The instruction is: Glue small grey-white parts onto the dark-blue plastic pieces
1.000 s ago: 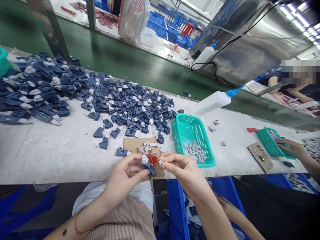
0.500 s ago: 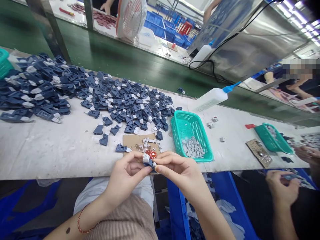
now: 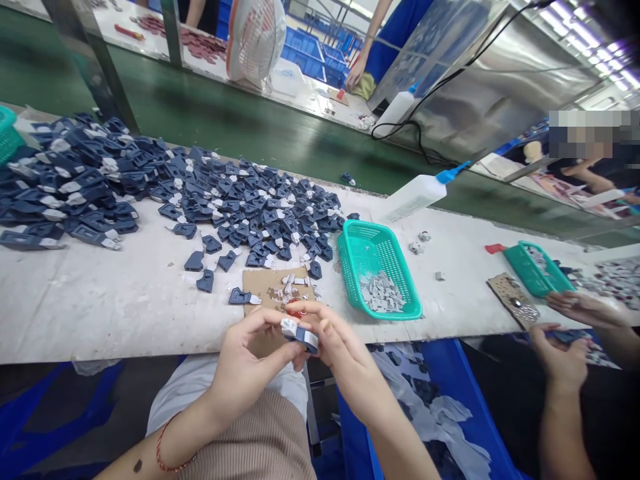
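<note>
Part [image 3: 299, 335] crosswise between hands, white ends outward.

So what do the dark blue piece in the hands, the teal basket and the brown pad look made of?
Dark blue piece: probably matte moulded plastic, with a pale grey insert. Teal basket: glossy plastic, going by its moulded mesh. Brown pad: likely cardboard, flat, dull and stained.

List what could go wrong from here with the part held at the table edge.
Both hands, left hand and right hand, pinch the small blue part beyond the table edge; a slip would likely drop it toward the lap. The red blob on the cardboard lies close and might smear fingers.
</note>
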Demonstrator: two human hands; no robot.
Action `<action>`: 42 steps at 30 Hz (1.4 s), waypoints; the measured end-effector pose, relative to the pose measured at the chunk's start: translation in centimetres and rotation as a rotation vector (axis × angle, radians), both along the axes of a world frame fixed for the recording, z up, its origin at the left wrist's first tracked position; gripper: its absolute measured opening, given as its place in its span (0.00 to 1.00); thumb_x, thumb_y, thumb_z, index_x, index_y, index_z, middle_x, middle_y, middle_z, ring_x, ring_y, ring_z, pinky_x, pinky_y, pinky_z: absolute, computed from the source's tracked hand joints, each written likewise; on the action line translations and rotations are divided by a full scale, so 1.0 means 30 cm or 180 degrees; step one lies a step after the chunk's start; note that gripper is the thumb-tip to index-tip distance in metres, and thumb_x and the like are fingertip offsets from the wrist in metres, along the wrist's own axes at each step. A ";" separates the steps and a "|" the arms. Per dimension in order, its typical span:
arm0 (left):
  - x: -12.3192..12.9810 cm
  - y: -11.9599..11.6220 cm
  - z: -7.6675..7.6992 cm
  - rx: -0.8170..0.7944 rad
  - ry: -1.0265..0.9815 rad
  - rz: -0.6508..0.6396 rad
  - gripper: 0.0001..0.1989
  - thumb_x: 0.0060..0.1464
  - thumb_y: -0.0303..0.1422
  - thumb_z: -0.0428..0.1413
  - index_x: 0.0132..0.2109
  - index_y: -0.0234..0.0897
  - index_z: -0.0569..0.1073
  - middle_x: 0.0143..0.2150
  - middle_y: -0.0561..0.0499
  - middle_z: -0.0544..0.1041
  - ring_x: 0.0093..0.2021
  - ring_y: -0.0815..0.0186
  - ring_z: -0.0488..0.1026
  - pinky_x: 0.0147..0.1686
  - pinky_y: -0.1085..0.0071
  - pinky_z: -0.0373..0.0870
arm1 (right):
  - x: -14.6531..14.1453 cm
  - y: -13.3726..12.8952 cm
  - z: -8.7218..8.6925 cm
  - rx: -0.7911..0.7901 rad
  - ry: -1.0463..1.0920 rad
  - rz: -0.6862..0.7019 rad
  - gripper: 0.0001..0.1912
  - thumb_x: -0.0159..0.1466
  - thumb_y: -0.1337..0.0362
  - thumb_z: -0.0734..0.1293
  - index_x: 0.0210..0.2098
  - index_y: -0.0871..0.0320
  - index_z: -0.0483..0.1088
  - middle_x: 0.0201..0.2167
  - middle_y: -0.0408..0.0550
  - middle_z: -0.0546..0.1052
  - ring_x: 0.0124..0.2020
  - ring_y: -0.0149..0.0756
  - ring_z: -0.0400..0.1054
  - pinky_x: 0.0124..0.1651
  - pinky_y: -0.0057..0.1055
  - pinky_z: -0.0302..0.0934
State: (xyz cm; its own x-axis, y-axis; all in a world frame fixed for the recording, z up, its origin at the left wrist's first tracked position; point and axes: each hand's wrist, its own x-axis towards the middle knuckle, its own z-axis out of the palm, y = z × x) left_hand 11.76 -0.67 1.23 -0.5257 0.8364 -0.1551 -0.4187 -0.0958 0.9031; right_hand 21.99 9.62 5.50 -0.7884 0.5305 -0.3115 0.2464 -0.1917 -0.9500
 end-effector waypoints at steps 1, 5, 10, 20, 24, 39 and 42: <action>0.004 0.002 0.000 0.0031 -0.0114 -0.0027 0.06 0.50 0.30 0.63 0.35 0.37 0.73 0.26 0.55 0.76 0.23 0.68 0.74 0.30 0.70 0.73 | -0.008 -0.016 -0.009 -0.0186 0.0037 0.0031 0.21 0.65 0.46 0.61 0.48 0.53 0.71 0.35 0.47 0.75 0.24 0.29 0.67 0.27 0.27 0.65; 0.015 0.007 -0.010 0.0008 -0.0088 0.0251 0.07 0.48 0.30 0.64 0.32 0.37 0.72 0.27 0.55 0.76 0.25 0.67 0.75 0.32 0.70 0.73 | -0.029 -0.054 -0.042 -0.0358 0.0151 -0.0284 0.20 0.63 0.48 0.65 0.46 0.54 0.75 0.32 0.45 0.75 0.19 0.24 0.56 0.20 0.23 0.55; 0.000 0.004 -0.015 0.0056 0.0602 0.0167 0.07 0.49 0.28 0.63 0.38 0.39 0.76 0.37 0.52 0.80 0.41 0.64 0.77 0.44 0.72 0.71 | -0.025 -0.048 -0.056 -0.0024 -0.0087 -0.0493 0.21 0.63 0.46 0.64 0.46 0.52 0.77 0.36 0.48 0.79 0.25 0.30 0.66 0.25 0.25 0.60; -0.045 0.019 0.018 0.0685 0.2829 0.0092 0.13 0.54 0.20 0.58 0.45 0.39 0.76 0.37 0.49 0.78 0.37 0.67 0.76 0.39 0.75 0.72 | -0.027 -0.054 -0.047 0.0599 -0.0095 -0.0723 0.21 0.68 0.50 0.57 0.52 0.52 0.72 0.54 0.51 0.74 0.53 0.44 0.69 0.46 0.36 0.69; -0.053 0.038 0.023 0.0767 0.3206 -0.0129 0.15 0.55 0.19 0.56 0.47 0.38 0.76 0.35 0.48 0.77 0.35 0.69 0.75 0.37 0.76 0.72 | -0.027 -0.040 -0.052 0.0306 0.0034 -0.0776 0.20 0.68 0.51 0.58 0.51 0.52 0.71 0.52 0.51 0.74 0.48 0.41 0.71 0.41 0.32 0.70; -0.484 0.428 0.157 -0.0721 0.3645 0.0762 0.09 0.54 0.35 0.57 0.39 0.38 0.81 0.33 0.51 0.80 0.29 0.66 0.71 0.31 0.72 0.66 | 0.247 0.636 -0.072 0.3319 -0.1648 0.0470 0.11 0.63 0.65 0.61 0.40 0.57 0.75 0.41 0.53 0.79 0.45 0.46 0.71 0.46 0.41 0.64; -0.625 0.611 0.152 -0.1148 0.3741 0.0558 0.13 0.51 0.37 0.57 0.41 0.37 0.81 0.35 0.50 0.82 0.30 0.65 0.72 0.34 0.71 0.68 | 0.228 0.682 -0.092 0.3273 -0.1596 0.0798 0.08 0.61 0.66 0.64 0.33 0.56 0.76 0.35 0.51 0.80 0.41 0.45 0.72 0.46 0.40 0.64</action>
